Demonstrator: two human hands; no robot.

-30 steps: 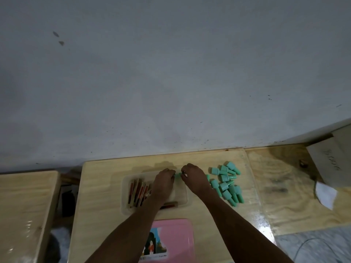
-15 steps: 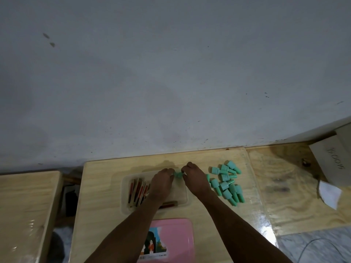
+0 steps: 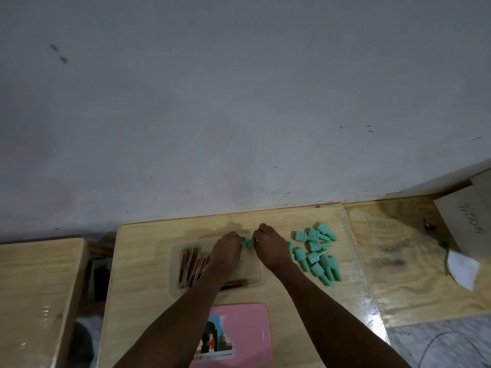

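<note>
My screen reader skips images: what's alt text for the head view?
The left hand and right hand pinch one green piece over a clear tray of reddish sticks on a wooden table. More green pieces lie to the right; a pink box sits nearer the person.

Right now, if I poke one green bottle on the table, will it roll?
Probably not far: the green bottles lie sideways, but their wide ends look blocky. Small, plastic-looking, so likely light, sliding on the glossy table.
</note>
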